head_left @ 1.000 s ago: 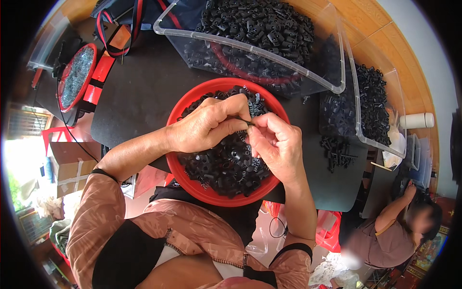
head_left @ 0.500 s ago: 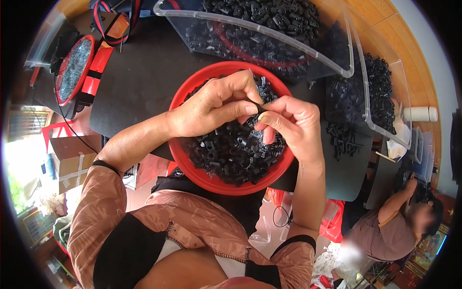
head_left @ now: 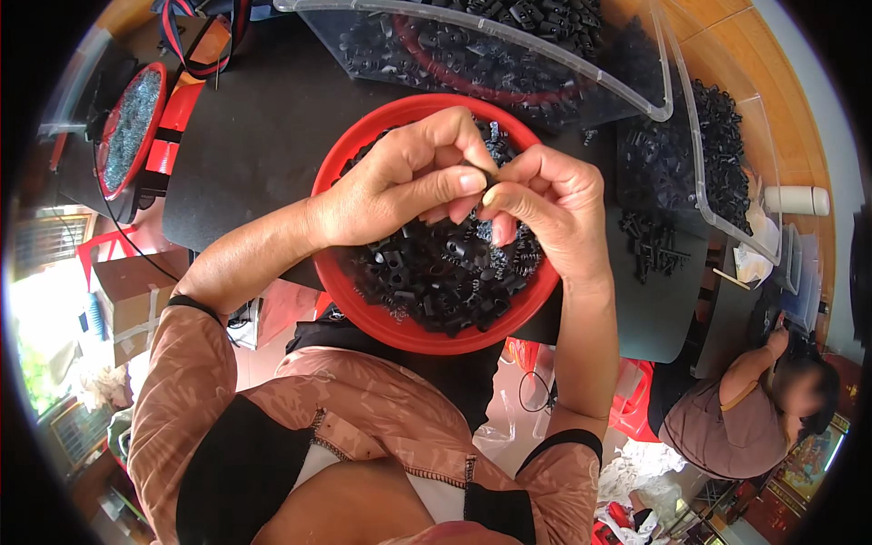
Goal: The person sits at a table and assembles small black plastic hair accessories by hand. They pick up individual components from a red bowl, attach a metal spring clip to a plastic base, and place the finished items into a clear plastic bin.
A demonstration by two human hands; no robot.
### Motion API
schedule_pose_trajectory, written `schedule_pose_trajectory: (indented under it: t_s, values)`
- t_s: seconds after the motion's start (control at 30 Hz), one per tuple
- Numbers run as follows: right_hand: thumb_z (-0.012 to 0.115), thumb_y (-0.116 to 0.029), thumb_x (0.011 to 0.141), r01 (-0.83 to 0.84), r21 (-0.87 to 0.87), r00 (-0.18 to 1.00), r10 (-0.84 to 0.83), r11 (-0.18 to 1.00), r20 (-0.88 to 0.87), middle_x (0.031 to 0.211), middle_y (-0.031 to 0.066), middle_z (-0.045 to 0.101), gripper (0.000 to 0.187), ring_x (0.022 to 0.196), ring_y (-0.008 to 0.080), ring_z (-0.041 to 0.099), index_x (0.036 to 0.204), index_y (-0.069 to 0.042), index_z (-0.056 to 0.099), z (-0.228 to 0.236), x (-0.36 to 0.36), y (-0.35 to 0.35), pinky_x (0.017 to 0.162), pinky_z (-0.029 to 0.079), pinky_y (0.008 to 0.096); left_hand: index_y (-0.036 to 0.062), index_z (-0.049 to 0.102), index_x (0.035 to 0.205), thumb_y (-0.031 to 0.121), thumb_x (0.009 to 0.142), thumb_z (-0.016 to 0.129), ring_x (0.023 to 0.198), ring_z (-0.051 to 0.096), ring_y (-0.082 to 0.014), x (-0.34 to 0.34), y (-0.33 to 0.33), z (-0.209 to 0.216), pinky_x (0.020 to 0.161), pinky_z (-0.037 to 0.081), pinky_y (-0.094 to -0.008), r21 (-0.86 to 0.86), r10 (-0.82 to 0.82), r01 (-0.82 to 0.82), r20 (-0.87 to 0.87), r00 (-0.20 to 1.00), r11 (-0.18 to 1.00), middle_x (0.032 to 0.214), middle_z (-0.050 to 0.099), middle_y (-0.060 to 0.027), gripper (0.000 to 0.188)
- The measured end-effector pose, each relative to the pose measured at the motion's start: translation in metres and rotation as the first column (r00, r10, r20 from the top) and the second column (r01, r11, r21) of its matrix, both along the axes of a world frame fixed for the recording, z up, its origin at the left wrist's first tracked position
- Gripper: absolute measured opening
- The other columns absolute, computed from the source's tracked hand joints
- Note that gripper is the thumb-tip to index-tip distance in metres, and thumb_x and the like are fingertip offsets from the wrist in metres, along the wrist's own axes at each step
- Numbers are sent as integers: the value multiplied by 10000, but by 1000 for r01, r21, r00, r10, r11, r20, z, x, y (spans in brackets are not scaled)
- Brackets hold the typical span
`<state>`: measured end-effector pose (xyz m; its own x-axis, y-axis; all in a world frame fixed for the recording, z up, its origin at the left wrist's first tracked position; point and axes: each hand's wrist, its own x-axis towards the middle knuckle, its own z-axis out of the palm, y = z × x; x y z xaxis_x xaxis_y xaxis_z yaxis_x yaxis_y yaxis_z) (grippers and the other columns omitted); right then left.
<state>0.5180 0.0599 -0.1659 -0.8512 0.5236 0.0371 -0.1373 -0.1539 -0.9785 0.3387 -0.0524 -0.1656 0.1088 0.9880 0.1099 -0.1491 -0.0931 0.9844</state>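
My left hand [head_left: 400,177] and my right hand [head_left: 556,211] meet above a red basin [head_left: 338,298], each pinching a small black plastic part [head_left: 480,173] between thumb and fingers. Most of that part is covered by my fingertips, so its full shape is hidden. Under my hands the basin holds a heap of black plastic pieces [head_left: 427,282]. Small metal springs [head_left: 527,252] lie among them, mostly on the right side and at the back.
Behind the basin stands a clear bin [head_left: 490,41] of black parts, with another clear bin [head_left: 713,218] to the right. Loose black pieces [head_left: 649,245] lie on the dark table [head_left: 245,118]. A red bowl of springs [head_left: 132,132] is at left. Another person [head_left: 727,422] sits at lower right.
Both hands keep their pinch on the small black part, with slight finger shifts. The whole view has moved a little, so the basin appears higher and further left.
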Motion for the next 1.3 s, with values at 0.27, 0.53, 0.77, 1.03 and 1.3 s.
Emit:
schedule_pose_trajectory:
  t_s: [0.27,0.53,0.77,1.03,1.3]
  values:
    - [683,-194,954,150,39,989,-150,988,1,672,85,675,235,478,69,535,858,20,699,2,7,12,436,402,198,53,526,1134,215,1043,535,728,530,-37,-5,2,2,632,408,-194,-37,126,-130,-106,986,991,824,597,-6,186]
    - [708,-195,937,250,46,968,-250,967,-2,640,62,645,210,457,36,456,892,10,708,-4,7,18,423,334,183,19,624,1134,103,988,602,819,584,-54,-11,-4,69,739,477,-215,382,529,-392,-376,761,837,1006,664,-36,170]
    - [713,-164,925,252,88,967,-255,964,14,650,52,643,168,459,24,436,900,3,708,-1,10,16,420,319,181,76,643,1204,106,920,632,1037,608,-196,-48,-3,88,900,480,-324,937,941,-136,-332,-69,321,1178,647,-80,286]
    - [725,-61,880,-70,360,991,24,930,130,792,35,706,86,685,49,605,927,11,726,3,15,10,613,478,218,115,670,1118,131,889,635,1111,564,-199,43,-100,87,922,454,-358,974,689,54,-195,698,221,1220,596,-25,232]
    - [786,-44,765,-302,696,946,297,651,133,737,45,646,124,659,166,605,881,-50,741,1,14,-3,590,450,298,97,674,1075,138,844,687,1030,586,-227,57,-85,69,881,465,-368,901,543,105,-343,766,422,1126,608,-47,235]
